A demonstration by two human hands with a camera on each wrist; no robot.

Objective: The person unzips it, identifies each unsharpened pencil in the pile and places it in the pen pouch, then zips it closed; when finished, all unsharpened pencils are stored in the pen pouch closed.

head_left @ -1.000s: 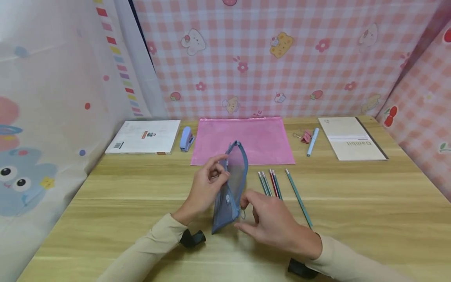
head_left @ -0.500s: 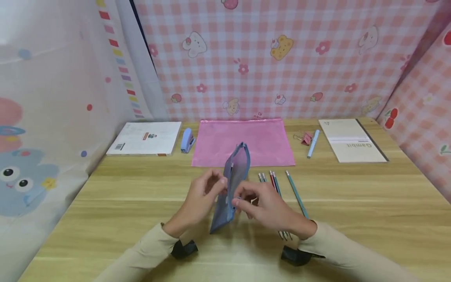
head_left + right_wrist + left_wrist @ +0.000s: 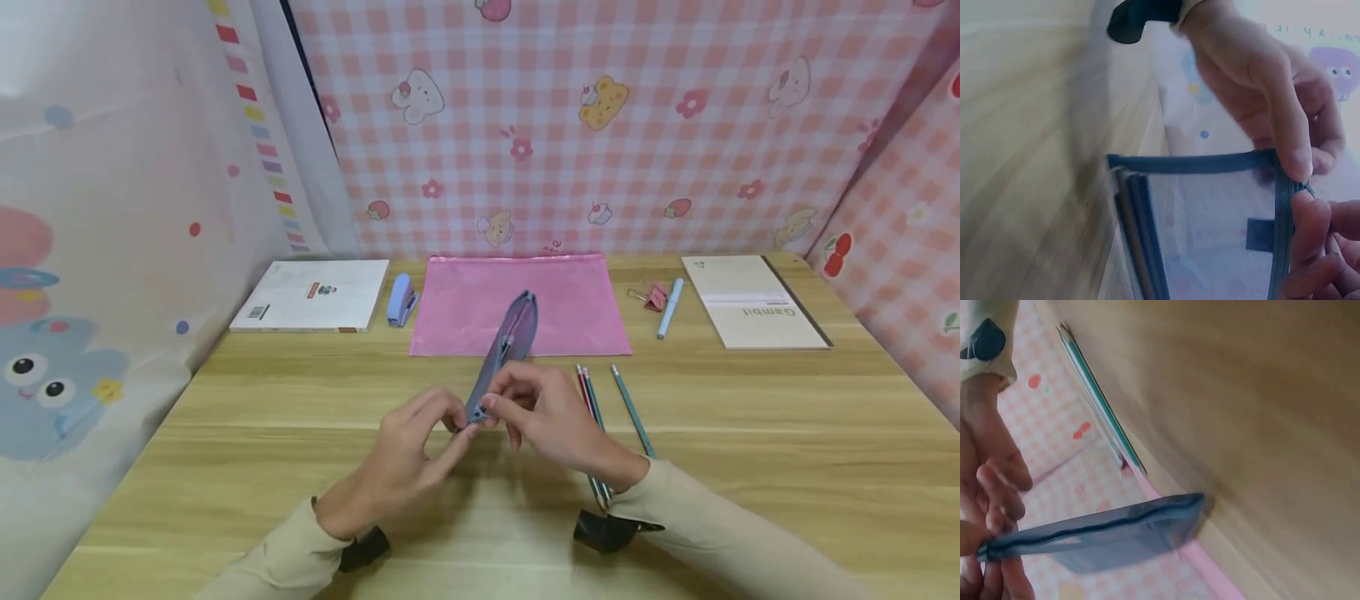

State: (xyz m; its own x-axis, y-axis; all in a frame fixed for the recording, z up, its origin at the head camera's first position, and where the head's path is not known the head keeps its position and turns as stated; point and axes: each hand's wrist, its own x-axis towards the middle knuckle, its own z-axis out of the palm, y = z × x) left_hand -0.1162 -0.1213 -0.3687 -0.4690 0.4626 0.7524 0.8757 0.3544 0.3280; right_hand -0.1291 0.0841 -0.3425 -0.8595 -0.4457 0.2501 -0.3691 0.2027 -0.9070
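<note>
A blue mesh zip pencil pouch (image 3: 491, 367) stands on edge in the middle, its far end overlapping a pink zip folder (image 3: 457, 312) in the head view. My left hand (image 3: 408, 446) pinches the pouch's near top corner between thumb and fingers. Right beside it, my right hand (image 3: 551, 417) pinches the zipper pull at that same end. In the right wrist view several slim, pencil-like sticks (image 3: 1141, 231) lie along the bottom inside the pouch (image 3: 1210, 244). Loose pencils, red and dark green (image 3: 587, 390), lie partly under my right hand, and a teal pencil (image 3: 632, 408) beside them.
Along the back of the wooden table (image 3: 300, 408) lie a white book (image 3: 311, 296), a purple stapler (image 3: 402, 300), a pink binder clip (image 3: 655, 297), a light blue pen (image 3: 671, 308) and a cream notebook (image 3: 757, 304). A pink checked cloth (image 3: 555, 150) hangs behind.
My left hand has shifted from the pouch's side down to its near corner. My right hand has moved left and taken hold of the zipper pull. The pouch's near end is lifted and turned.
</note>
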